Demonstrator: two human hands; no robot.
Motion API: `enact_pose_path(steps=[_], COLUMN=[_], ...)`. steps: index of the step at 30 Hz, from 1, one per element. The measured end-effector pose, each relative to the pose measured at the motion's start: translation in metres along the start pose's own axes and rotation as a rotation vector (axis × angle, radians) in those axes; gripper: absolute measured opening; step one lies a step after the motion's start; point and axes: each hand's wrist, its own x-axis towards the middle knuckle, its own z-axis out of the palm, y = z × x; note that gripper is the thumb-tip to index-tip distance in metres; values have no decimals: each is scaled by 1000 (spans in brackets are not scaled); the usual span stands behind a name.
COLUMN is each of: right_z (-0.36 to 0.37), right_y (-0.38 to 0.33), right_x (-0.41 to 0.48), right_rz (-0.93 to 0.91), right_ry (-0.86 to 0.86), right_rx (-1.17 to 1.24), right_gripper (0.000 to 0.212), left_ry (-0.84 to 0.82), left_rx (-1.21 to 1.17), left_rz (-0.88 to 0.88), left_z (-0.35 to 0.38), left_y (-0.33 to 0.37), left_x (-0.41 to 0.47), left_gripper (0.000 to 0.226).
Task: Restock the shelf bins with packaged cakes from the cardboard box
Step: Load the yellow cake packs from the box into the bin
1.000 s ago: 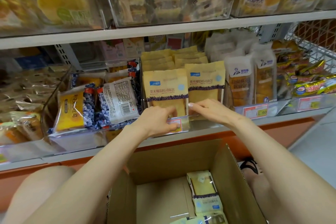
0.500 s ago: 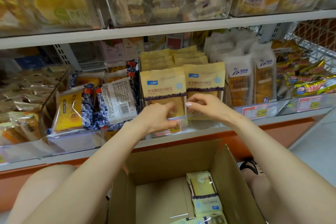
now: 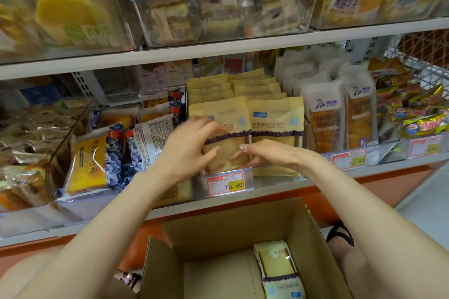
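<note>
Two rows of yellow packaged cakes stand upright in a clear shelf bin [image 3: 308, 128] on the middle shelf. My left hand [image 3: 189, 148] grips the front-left cake package [image 3: 228, 114], fingers over its left side and thumb on its front. From the right, my right hand [image 3: 269, 155] pinches the same package at its lower right edge. The front-right package [image 3: 277, 116] stands beside it, untouched. Below the shelf sits the open cardboard box [image 3: 243, 221], with a few cake packages [image 3: 277, 267] lying at its right side.
A price tag reading 10.80 [image 3: 228, 184] hangs on the bin front. A bin of blueberry-printed cakes [image 3: 97, 158] sits to the left and white bread packs [image 3: 325, 116] to the right. The upper shelf [image 3: 218, 48] carries clear bins. A sandalled foot [image 3: 340, 235] is beside the box.
Both hands rose from the bin's front edge onto the front-left package. The left hand now covers its left side and the right hand has slid left to its lower edge.
</note>
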Motion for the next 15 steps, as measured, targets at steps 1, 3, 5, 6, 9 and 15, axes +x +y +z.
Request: enact_pose_path(steps=[1, 3, 5, 6, 9, 15], right_z=[-3, -8, -10, -10, -11, -20], right_y=[-1, -1, -1, -1, -3, -4], right_x=[1, 4, 4, 3, -2, -16], right_rz=[4, 0, -10, -9, -7, -176], right_ry=[13, 28, 6, -6, 56, 318], right_rx=[43, 120, 138, 128, 113, 188], right_gripper=[42, 42, 42, 41, 39, 30], left_ry=[72, 115, 101, 110, 204, 130], left_rx=[60, 93, 57, 40, 17, -231], left_rz=[17, -22, -49, -42, -79, -144], left_z=[-1, -2, -1, 0, 1, -2], left_y=[-5, -13, -17, -18, -17, -13], left_x=[2, 5, 6, 6, 7, 4], left_gripper=[37, 46, 51, 50, 51, 38])
